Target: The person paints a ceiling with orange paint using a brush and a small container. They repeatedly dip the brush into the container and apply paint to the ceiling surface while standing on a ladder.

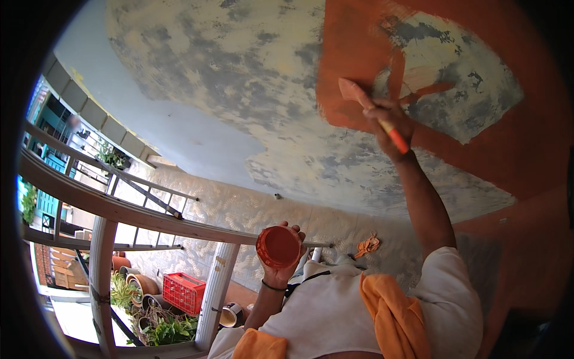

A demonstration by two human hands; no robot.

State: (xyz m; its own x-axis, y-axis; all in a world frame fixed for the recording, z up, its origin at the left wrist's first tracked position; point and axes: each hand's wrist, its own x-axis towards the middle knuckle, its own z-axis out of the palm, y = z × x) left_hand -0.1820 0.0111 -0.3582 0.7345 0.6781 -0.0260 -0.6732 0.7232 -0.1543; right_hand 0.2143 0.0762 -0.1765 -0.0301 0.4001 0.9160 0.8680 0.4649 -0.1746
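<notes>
My right hand [390, 122] is raised and wrapped round a paintbrush [354, 93]. Its handle is tipped in bright orange, and its bristles lie against or very near a fresh orange-red painted area [335, 99]. Around that area the painted surface [227, 78] is patchy cream and grey, with a bare yellowish island enclosed by orange-red at the right. Lower down, in front of my chest, my left hand [276, 276] grips a round paint tub [260, 254] from beneath and the side. Orange-red paint fills part of the tub, and smears coat its inner wall.
A ladder [219, 287] and long rails [119, 203] stand at the left. Below are a red plastic crate [184, 293], potted plants [170, 332] and a white can [230, 315]. An orange rag [367, 245] lies near a textured wall [227, 206]; orange cloth [391, 311] drapes my shoulder.
</notes>
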